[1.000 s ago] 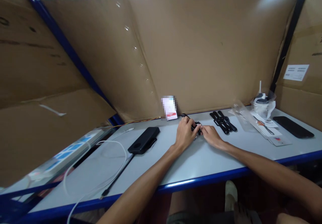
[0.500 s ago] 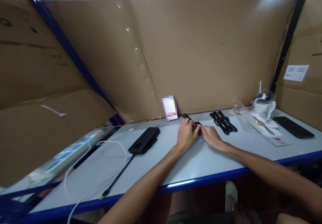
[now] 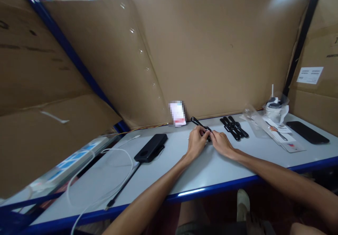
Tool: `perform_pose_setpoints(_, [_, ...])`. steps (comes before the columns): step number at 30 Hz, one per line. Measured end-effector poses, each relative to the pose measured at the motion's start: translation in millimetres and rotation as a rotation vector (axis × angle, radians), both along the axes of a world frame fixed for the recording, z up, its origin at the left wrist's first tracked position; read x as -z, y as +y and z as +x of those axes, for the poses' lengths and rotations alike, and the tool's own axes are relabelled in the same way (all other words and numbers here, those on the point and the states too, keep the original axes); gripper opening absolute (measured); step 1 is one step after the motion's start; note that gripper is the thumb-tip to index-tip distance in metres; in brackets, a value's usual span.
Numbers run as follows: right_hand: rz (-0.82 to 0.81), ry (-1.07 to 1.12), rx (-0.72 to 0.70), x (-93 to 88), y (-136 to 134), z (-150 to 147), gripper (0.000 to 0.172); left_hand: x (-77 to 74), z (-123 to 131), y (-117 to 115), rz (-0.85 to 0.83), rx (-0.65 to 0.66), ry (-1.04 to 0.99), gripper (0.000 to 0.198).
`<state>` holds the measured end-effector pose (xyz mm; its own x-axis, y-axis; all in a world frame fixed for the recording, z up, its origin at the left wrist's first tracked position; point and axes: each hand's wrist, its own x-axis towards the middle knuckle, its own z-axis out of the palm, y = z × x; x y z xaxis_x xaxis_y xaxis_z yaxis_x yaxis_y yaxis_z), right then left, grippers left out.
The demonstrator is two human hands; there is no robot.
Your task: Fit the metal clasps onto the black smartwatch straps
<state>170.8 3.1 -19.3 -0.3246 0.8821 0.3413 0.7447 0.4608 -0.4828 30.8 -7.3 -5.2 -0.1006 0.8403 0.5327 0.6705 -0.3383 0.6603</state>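
Observation:
My left hand point(image 3: 195, 141) and my right hand point(image 3: 221, 142) meet over a glossy black long-handled utensil point(image 3: 196, 121) near the back of the table. Its rounded handle end sticks out past my left fingers, toward the cardboard. Both hands are closed on its nearer part, thumbs and fingertips close together; my fingers hide most of that end. To the right of my right hand lie several similar black utensils point(image 3: 234, 128), side by side.
On the left of the table point(image 3: 182, 178) lie a black power bank point(image 3: 151, 147), white cables and a power strip point(image 3: 71, 161). A blurred-out upright item point(image 3: 177, 113) leans at the back. Farther right are packaging cards point(image 3: 286, 140), a lidded cup point(image 3: 274, 110) and a dark phone point(image 3: 307, 132).
My left fingers have drawn back a little along the black utensil, so more of its handle shows. My right hand stays at nearly the same spot. The view has shifted slightly.

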Motion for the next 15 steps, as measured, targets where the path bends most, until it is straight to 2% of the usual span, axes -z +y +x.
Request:
perform_pose_setpoints(6, [-0.005, 0.035, -0.012, 2.5, 1.4, -0.1, 0.026, 2.1, -1.9, -3.2, 0.151, -0.009, 0.25, 0.002])
perform_pose_setpoints(11, [-0.017, 0.141, -0.048, 2.9, 1.9, 1.2, 0.022, -0.1, -1.0, -4.4, 0.228, -0.022, 0.457, 0.005])
perform_pose_setpoints(15, [-0.075, 0.361, -0.103, 3.6, 6.4, 1.9, 0.024, -3.7, -8.9, -1.9, 0.258, 0.033, 0.426, 0.006])
